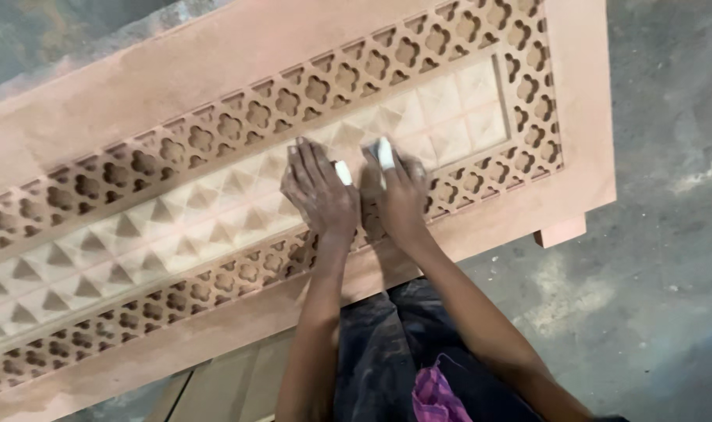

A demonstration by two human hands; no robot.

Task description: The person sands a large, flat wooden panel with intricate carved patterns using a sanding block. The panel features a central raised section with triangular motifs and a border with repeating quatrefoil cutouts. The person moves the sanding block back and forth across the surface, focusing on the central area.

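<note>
we press our left hand (318, 191) and right hand (399, 195), fingers flat and close together, on the carved wooden panel (215, 211), over its dusty pyramid-relief band beside quatrefoil fretwork (215, 133).

The panel (215, 70) runs out of frame to the left of the fingers and past the top edge beyond them, so its full length is not shown. Under the left hand (318, 191) and right hand (399, 195) the carved pyramids are covered. Whatever lies beneath the palms is hidden — only white bits show at the fingers (343, 173); sandpaper or tape, cannot tell. The arms are cut off by the bottom edge.
</note>
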